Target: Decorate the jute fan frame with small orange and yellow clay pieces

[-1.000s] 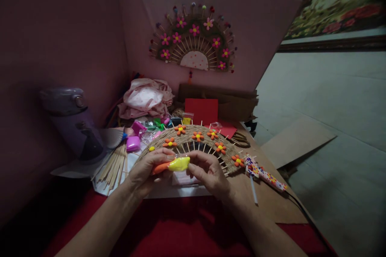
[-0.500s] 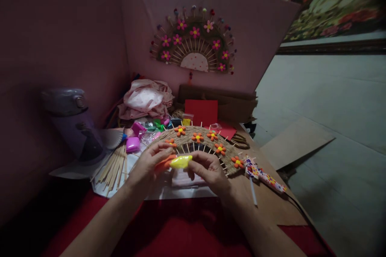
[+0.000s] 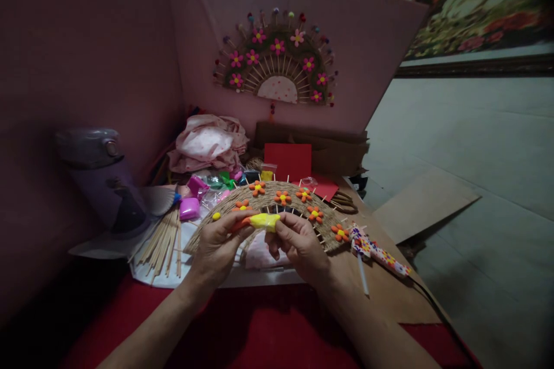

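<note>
My left hand (image 3: 216, 248) and my right hand (image 3: 298, 245) meet over the table, both pinching one lump of clay (image 3: 264, 221) that is yellow on the right and orange on the left. The left fingers close on the orange end, the right fingers on the yellow end. Just behind the hands lies a half-round woven fan (image 3: 277, 196) with orange clay flowers and wooden sticks poking out of its rim.
A patterned glue gun (image 3: 378, 252) lies right of the fan. Bamboo skewers (image 3: 164, 239), a purple flask (image 3: 101, 176), coloured clay packs (image 3: 193, 204), pink cloth (image 3: 208, 141) and red card (image 3: 288, 160) crowd the left and back. A finished fan (image 3: 277, 57) hangs on the pink wall.
Both hands lifted the clay lump a little higher and further from me, toward the fan; the yellow end now looks longer and thinner.
</note>
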Demonstrator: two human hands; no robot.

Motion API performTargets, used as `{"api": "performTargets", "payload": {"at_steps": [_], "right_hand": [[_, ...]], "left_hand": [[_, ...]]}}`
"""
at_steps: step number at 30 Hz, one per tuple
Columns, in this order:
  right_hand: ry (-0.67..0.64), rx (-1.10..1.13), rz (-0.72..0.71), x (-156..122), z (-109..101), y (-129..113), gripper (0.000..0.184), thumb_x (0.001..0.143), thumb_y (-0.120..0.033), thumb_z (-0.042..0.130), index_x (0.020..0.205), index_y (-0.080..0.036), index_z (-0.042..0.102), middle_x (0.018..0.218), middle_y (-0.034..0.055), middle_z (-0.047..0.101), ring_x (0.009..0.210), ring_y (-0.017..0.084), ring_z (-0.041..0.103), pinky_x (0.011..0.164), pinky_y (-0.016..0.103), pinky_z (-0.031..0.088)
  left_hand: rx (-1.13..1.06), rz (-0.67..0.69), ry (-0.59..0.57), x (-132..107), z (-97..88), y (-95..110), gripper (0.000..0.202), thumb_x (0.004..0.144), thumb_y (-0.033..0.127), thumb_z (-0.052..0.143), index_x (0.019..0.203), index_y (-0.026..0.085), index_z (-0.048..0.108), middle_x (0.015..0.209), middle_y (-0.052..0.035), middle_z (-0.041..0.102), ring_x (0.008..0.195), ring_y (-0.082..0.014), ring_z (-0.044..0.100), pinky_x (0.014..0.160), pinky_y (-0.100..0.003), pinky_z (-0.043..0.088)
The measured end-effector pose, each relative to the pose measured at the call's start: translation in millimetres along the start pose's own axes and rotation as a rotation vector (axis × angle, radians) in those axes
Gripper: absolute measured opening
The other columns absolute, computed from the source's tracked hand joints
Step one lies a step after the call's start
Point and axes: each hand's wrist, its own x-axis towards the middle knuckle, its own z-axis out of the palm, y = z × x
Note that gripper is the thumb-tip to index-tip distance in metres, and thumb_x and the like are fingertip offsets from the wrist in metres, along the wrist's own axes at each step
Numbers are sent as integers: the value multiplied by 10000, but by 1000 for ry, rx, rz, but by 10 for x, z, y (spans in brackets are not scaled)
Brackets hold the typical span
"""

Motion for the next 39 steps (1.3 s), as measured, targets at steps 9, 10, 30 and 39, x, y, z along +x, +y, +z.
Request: {"api": "performTargets", "payload": {"at_steps": [9, 10, 30, 39], "right_hand": [[314, -588, -368, -49, 18, 102, 107, 814, -252, 606, 872, -193, 539, 737, -5, 546, 608, 104, 505, 537, 224, 420], [332, -659, -457, -57, 17, 95, 76, 812, -213, 601, 863, -200, 547, 767, -1, 532, 655, 112, 507, 571, 230, 426], [-90, -701, -478, -7, -119, -172, 143, 841, -267, 579, 953, -209, 646, 906, 52, 511, 846, 176, 515, 706, 306, 455], [-61, -924, -564, -66, -23, -112, 173, 842, -151, 514, 1004, -187, 562, 972, 74, 497, 863, 178, 501, 685, 298, 462]], "left_hand": [[-244, -229, 31, 51, 5, -36, 249, 674, 283, 738, 895, 173, 708, 880, -45, 700, 821, -168, 636, 747, -251, 518], [-249, -238, 19, 50, 7, -32, 258, 676, 290, 736, 904, 172, 704, 877, -45, 700, 815, -167, 636, 740, -252, 520], [-487, -514, -200, 60, -96, 104, 291, 662, 337, 745, 819, 128, 616, 735, -97, 696, 538, -166, 636, 453, -213, 425], [-459, -476, -138, 70, -72, 65, 328, 630, 356, 758, 788, 123, 589, 679, -75, 680, 497, -148, 614, 415, -191, 372]]}}
